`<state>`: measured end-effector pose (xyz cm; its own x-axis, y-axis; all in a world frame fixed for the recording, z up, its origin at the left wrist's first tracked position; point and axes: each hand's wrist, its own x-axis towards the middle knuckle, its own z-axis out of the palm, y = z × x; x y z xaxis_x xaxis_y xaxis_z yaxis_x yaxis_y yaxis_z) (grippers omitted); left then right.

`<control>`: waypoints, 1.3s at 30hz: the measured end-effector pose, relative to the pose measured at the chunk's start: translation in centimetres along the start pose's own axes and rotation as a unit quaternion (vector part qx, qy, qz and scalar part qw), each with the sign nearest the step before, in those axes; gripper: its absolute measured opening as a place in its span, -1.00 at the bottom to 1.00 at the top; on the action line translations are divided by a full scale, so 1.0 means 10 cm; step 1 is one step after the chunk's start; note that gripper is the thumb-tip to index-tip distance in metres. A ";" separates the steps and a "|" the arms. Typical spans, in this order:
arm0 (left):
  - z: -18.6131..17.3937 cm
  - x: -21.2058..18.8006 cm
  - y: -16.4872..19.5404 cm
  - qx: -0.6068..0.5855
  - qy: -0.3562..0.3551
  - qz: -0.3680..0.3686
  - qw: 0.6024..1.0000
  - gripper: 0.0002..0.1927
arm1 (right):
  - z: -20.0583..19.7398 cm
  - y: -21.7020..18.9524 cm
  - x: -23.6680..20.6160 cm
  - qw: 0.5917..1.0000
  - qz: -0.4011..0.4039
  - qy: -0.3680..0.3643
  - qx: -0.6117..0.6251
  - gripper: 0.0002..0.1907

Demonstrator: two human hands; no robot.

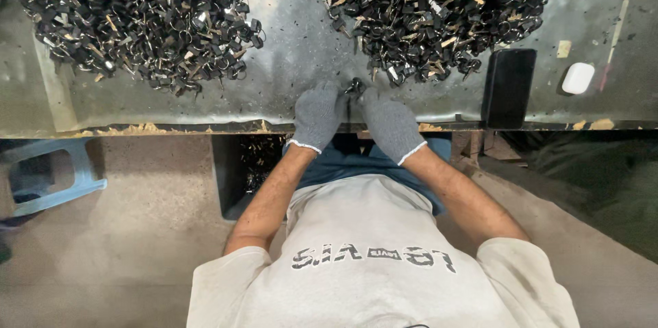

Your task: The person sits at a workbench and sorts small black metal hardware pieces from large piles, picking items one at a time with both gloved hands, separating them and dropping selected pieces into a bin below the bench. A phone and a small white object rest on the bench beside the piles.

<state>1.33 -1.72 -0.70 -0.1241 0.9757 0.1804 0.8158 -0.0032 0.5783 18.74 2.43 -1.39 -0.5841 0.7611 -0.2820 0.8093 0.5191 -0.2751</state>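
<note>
Both my hands wear grey knit gloves and meet at the near edge of a worn grey worktable (288, 54). My left hand (317, 117) and my right hand (392, 124) pinch a small black ring-shaped part (354, 86) between their fingertips. A large heap of small black and metal parts (137, 16) lies at the far left. A second heap of the same parts (425, 6) lies at the far right, just beyond my fingers.
A black phone (508, 87) lies flat on the table to the right of my hands, with a small white case (578, 78) further right. A dark bin (248, 170) with parts sits under the table edge. A pale blue stool (51, 177) stands on the floor at left.
</note>
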 end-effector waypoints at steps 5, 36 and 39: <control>0.07 -0.06 0.04 0.027 -0.007 0.031 0.999 -0.86 | -0.01 -0.12 0.06 0.994 -0.037 0.090 -0.050 -0.74; -0.06 0.20 0.07 -0.100 -0.042 0.038 0.993 -0.42 | -0.09 0.05 -0.01 0.993 -0.042 0.013 0.106 -0.34; -0.07 0.11 0.06 -0.104 -0.074 -0.134 0.983 -0.65 | -0.10 0.03 0.00 0.994 0.031 -0.011 0.108 -0.27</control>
<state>1.32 -0.83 0.42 -0.2232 0.9686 -0.1100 0.6298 0.2294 0.7422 19.06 2.97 -0.55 -0.5366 0.7792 -0.3240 0.8127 0.3739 -0.4468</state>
